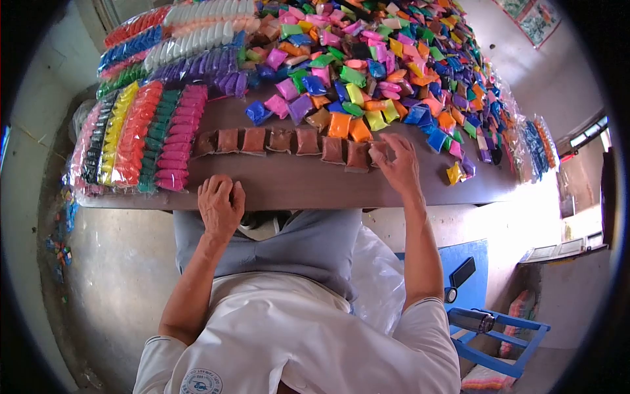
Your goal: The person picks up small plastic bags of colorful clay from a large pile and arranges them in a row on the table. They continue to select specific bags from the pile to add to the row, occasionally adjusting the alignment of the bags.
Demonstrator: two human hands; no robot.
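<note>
A row of small clear packets with brown filling (pixel 306 141) runs across the front part of the table. At the row's right end, my right hand (pixel 399 163) has its thumb and fingers curved around the last brown packet, which they partly cover. My left hand (pixel 222 202) rests at the table's front edge, below the row's left part. Its fingers are curled in, with nothing visible in them. Just behind the row's right end lie orange packets (pixel 339 125), close to my right hand.
A large heap of loose coloured packets (pixel 394 65) spreads over the back and right of the table (pixel 295 180). Bagged rows of packets in single colours (pixel 138 134) are stacked at the left. A blue stool (pixel 499 341) stands on the floor at the right.
</note>
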